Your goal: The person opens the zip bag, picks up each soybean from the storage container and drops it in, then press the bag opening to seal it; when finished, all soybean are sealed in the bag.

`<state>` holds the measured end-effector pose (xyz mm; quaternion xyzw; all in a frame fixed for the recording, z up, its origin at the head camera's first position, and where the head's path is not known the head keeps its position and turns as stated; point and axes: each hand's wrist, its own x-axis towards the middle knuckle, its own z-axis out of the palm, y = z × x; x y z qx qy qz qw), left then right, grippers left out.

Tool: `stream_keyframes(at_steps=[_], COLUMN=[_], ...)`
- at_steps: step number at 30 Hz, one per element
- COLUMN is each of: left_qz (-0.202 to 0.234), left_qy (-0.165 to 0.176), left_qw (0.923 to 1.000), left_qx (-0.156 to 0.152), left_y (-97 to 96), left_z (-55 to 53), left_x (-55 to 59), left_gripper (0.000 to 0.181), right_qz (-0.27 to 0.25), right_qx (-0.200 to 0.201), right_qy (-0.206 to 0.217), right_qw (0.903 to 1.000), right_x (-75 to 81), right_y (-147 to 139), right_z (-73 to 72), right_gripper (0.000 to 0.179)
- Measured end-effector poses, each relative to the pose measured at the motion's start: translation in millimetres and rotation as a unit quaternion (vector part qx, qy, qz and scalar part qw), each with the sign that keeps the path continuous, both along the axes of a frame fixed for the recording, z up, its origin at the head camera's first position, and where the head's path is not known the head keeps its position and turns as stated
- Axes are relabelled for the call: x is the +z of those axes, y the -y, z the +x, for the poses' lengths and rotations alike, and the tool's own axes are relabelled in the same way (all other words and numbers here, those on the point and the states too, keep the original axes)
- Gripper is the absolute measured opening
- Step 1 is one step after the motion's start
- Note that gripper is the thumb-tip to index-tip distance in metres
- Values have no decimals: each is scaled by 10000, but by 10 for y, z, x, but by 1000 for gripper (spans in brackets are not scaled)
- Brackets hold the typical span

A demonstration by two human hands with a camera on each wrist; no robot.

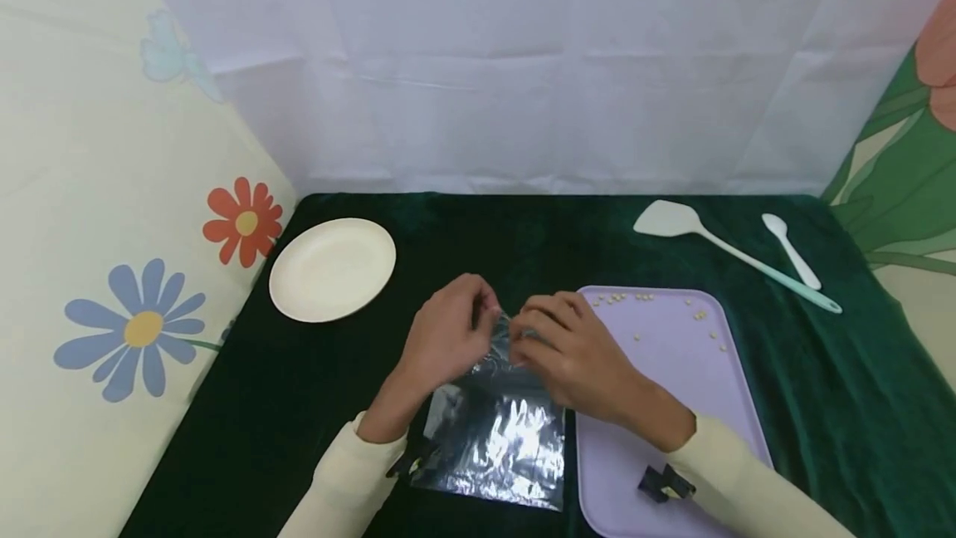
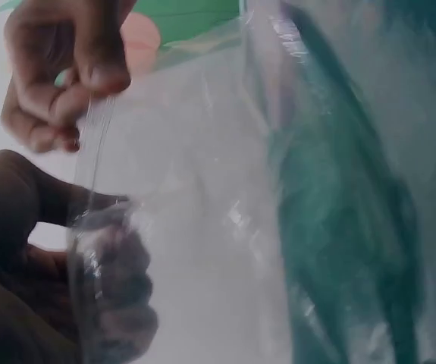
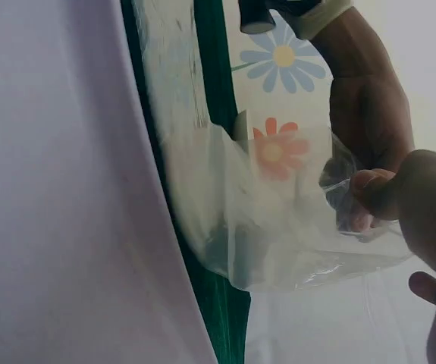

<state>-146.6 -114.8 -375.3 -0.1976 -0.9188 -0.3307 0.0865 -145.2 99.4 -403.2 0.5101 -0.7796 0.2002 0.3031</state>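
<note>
A clear plastic bag [image 1: 515, 447] hangs from both hands near the front of the table, its lower part catching bright glare. My left hand [image 1: 448, 335] pinches the bag's upper edge between thumb and fingers. Close beside it, my right hand [image 1: 578, 351] grips the same edge with curled fingers. In the left wrist view, the left fingers show through the film of the bag [image 2: 195, 227], and the right hand [image 2: 73, 76] pinches farther along the edge. The right wrist view has the bag [image 3: 278, 235] stretched out sideways, with the left hand [image 3: 373, 114] behind.
Right of the bag lies a lilac tray [image 1: 672, 380] with several small yellowish pieces [image 1: 616, 298] on it. A cream plate [image 1: 332, 270] sits at the back left. At the back right are a white spatula [image 1: 735, 251] with a green handle end and a small white spoon [image 1: 792, 251].
</note>
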Motion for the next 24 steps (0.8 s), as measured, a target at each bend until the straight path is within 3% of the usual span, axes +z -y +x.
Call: stream_keyframes(at_steps=[5,11,15,19,24], left_qz=[-90,-106,-71,4,-61], left_qy=[21,306,292,121,-423], left_qw=[9996,9993,9992,9971,9875], left_qx=[-250,-194,-261,-748,-1520], left_y=[53,153,211,287,418], left_z=[-99,-191,-248,-316,-403], left_x=[44,100,113,77,-12], left_gripper=[6,9,9,8,8], right_qz=[111,239,207,139,45], right_qx=[280,1009,1334,1634,1941], right_qy=[225,320,261,384,566], right_qw=[9993,9941,9905,9857,9793], right_x=[-8,6,23,43,55], right_y=[-31,-27,-18,-21,-52], right_z=[80,175,222,247,264], right_gripper=[9,8,10,8,6])
